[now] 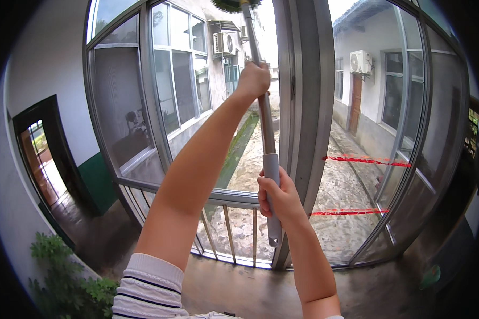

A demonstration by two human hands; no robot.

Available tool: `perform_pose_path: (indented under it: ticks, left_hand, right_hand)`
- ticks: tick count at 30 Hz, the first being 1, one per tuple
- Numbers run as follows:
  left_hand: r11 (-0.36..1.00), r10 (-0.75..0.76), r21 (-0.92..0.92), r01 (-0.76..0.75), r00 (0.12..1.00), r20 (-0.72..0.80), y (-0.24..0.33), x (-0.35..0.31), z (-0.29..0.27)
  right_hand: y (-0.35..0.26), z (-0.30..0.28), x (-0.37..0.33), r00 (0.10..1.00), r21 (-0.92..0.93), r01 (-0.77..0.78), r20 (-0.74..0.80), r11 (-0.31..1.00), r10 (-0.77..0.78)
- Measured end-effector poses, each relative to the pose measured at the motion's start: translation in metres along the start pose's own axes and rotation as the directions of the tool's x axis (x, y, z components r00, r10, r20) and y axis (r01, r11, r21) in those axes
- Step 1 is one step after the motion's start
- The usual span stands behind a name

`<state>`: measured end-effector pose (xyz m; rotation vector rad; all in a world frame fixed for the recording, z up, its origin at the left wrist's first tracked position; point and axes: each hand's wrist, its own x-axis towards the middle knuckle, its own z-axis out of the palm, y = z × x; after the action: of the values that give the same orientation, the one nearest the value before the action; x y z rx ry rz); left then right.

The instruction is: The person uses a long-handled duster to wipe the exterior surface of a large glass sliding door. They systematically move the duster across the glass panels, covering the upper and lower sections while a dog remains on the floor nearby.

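Note:
A long-handled brush [266, 125] with a metal pole and a grey grip rises upright in front of me, leaning slightly left at the top. My left hand [254, 80] is closed around the upper pole, its arm stretched up and forward. Lower down, my right hand [281, 195] wraps around the grey grip [272, 166], above its looped end. The brush head [229, 5] has dark green bristles and is partly cut off by the upper edge. It shows against the glazed window; whether it touches the glass I cannot tell.
Metal frame posts [306, 106] stand just right of the pole, with railing bars [229, 234] below. Red tape strips [356, 212] cross the right pane. A leafy plant [56, 266] grows at the lower left, near an open doorway [42, 159]. Outside, air-conditioner units [361, 62] hang on walls.

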<state>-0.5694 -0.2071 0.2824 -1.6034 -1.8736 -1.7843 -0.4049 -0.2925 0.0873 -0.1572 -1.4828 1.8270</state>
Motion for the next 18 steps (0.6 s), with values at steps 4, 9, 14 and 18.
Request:
perform_pose_path:
  ticks: [4,9,14,18]
  left_hand:
    - [1.0,0.005,-0.001,-0.005,1.0,0.008,0.023,-0.027,0.027]
    - [0.995,-0.06,0.08,0.063,0.997,-0.04,0.014,-0.016,0.015]
    - [0.988,-0.148,-0.056,0.141,0.978,-0.149,0.015,-0.003,0.027]
    - [0.994,-0.07,-0.092,0.057,0.987,-0.146,-0.018,-0.034,0.078]
  right_hand:
    - [-0.009,-0.024,-0.024,1.0,0.011,-0.022,0.007,1.0,0.021]
    - [-0.017,-0.033,-0.016,0.99,-0.121,-0.046,0.123,0.992,0.061]
    - [-0.043,-0.063,-0.002,0.987,-0.193,-0.05,0.14,0.98,0.078]
    - [0.009,-0.118,-0.005,0.993,-0.189,-0.015,0.109,0.982,0.036]
